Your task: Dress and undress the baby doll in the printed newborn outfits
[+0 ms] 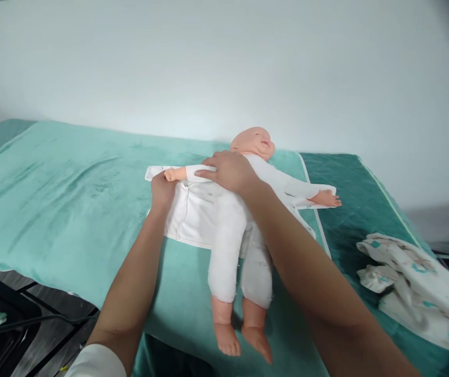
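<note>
A baby doll (228, 256) lies on its back, with a white cloth body, bare feet and its head turned to the right. Spread beneath it is a white baby shirt (191, 220), one sleeve under each outstretched arm. At the doll's arm on the left side, my left hand (164, 191) is closed around the doll's hand, by the sleeve end; some of its fingers are hidden. My right hand (234, 170) rests over the doll's shoulder and grips the upper part of that same arm between thumb and fingers.
A light green cover (71, 199) lies over the table, with a darker green cloth (338, 230) at the right. Crumpled printed baby clothes (416, 288) lie at the right edge. A black chair (4, 309) stands at lower left. The white wall (169, 68) is behind.
</note>
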`<state>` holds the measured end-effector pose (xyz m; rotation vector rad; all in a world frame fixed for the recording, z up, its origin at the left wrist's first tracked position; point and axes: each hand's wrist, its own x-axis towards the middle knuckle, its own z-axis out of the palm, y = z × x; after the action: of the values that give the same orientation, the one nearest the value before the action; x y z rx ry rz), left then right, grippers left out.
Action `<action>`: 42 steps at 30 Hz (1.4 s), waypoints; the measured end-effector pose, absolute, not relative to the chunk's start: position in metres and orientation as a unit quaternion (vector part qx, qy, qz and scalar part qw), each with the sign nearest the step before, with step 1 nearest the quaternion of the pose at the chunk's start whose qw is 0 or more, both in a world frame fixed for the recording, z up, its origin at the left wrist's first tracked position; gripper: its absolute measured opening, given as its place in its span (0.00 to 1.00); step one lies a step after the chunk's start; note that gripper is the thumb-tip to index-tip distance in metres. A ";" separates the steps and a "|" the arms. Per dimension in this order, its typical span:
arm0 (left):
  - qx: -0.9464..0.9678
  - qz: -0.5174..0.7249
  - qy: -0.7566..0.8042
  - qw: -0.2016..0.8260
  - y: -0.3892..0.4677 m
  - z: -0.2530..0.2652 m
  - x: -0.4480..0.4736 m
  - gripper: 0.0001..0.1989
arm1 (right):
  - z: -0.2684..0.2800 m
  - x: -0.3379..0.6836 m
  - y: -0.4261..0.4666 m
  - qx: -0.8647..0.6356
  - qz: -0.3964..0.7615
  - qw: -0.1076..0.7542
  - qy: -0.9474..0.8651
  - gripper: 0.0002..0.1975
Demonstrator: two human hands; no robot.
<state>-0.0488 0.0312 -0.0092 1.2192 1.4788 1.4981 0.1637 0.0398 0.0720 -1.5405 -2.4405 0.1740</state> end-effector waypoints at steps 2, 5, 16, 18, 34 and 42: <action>0.448 0.591 0.546 0.390 0.033 -0.011 -0.052 0.06 | 0.074 0.165 0.039 -0.538 0.061 0.108 -0.834 0.26; 0.397 0.603 0.543 0.429 0.035 -0.011 -0.054 0.10 | 0.074 0.167 0.039 -0.552 0.049 0.088 -0.828 0.25; 0.338 0.677 0.540 0.369 0.026 -0.005 -0.044 0.09 | 0.070 0.161 0.041 -0.577 0.024 0.055 -0.815 0.22; 0.396 0.648 0.566 0.321 0.023 -0.005 -0.042 0.08 | 0.070 0.159 0.040 -0.582 0.015 0.045 -0.812 0.21; 0.689 0.373 0.618 0.069 0.017 -0.004 -0.032 0.12 | 0.063 0.152 0.038 -0.574 -0.043 0.039 -0.817 0.22; 0.718 0.411 0.552 0.102 0.012 -0.004 -0.020 0.13 | 0.060 0.143 0.034 -0.575 -0.074 0.038 -0.814 0.30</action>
<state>-0.0197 0.0124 -0.0038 2.1208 1.6315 1.2128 0.1431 0.0339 0.0602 -1.7643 -2.4978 -0.2269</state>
